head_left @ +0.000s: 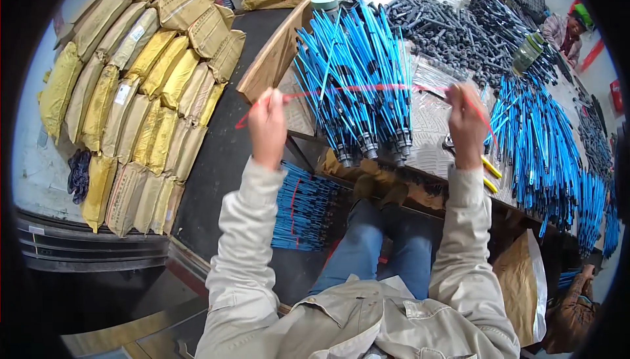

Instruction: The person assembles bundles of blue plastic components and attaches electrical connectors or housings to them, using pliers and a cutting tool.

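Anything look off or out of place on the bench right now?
Nothing stands out. The left hand and right hand stretch a red string over the blue rod bundle on the table.

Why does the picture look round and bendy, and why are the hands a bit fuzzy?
In the head view, the fisheye lens leaves black corners and bends straight edges near the rim, like the table edge. The left hand and right hand look slightly smeared, as does the red string between them. Light is soft, without harsh glare.

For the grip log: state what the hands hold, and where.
A thin red string, stretched between left hand and right hand, each pinching it near one end, above the blue rod bundle.
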The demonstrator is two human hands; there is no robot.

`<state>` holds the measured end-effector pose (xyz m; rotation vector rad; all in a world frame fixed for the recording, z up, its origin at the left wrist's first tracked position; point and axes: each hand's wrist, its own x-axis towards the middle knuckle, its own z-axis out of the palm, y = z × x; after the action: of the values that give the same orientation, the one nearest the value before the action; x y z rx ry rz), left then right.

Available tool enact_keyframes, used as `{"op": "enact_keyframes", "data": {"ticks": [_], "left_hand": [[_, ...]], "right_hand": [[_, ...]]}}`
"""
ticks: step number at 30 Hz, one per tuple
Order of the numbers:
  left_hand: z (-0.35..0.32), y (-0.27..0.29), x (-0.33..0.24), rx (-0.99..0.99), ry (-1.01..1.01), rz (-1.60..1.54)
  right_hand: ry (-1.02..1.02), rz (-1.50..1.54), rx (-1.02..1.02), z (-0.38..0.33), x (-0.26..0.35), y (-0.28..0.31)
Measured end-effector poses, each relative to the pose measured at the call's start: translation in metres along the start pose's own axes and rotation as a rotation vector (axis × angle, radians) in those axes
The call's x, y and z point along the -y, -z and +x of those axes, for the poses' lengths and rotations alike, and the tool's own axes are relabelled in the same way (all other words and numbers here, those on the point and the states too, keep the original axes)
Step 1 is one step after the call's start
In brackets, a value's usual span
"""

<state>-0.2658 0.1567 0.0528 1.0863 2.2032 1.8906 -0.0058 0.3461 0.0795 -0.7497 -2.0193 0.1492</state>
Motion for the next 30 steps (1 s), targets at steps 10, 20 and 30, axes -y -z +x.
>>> {"op": "enact_keyframes", "data": {"ticks": [10, 20, 30], "left_hand": [[0.035, 0.05, -0.057, -0.045, -0.138, -0.13], [0.057, -0.08, 0.066, 0.099, 0.04, 0.128], [0.016, -0.089, 0.031, 0.16, 0.374, -0.617]], "right_hand": [[0.15, 0.21, -0.107, 0.064, 0.038, 0.015], [-0.414, -0.173, 0.36, 0.022, -0.054, -0.113], [-0.343, 0.581, 0.279, -0.013, -0.025, -0.128]]}}
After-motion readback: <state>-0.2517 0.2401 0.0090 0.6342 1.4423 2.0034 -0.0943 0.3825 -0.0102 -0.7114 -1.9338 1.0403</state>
